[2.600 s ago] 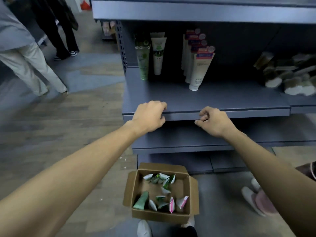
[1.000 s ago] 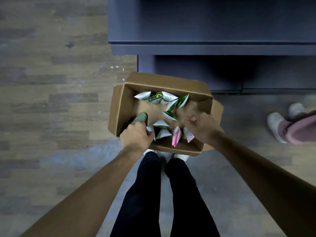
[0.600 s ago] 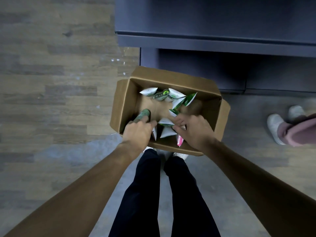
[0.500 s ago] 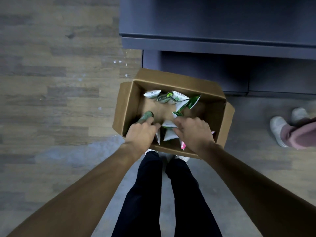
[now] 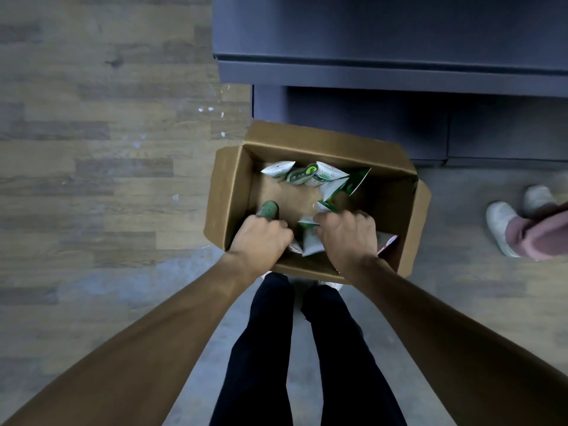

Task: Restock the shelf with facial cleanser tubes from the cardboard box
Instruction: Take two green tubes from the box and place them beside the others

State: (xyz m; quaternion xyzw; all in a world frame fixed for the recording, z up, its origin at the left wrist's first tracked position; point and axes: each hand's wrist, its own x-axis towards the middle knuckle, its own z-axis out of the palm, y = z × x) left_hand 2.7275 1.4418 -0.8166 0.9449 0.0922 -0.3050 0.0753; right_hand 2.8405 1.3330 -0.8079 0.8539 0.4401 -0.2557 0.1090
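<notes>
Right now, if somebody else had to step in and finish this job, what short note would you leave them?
Left hand: inside the cardboard box, grip closed on the dark green tube.
Right hand: also in the box, fingers curled on a white-and-green tube.
More tubes lean along the far wall; a pink one sits at the right.
Done: two tubes gripped.
Left: lift them, stand them on the shelf, then empty the box.

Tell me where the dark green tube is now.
In the head view, the dark green tube stands at the box's left side, gripped by the left hand.
</notes>
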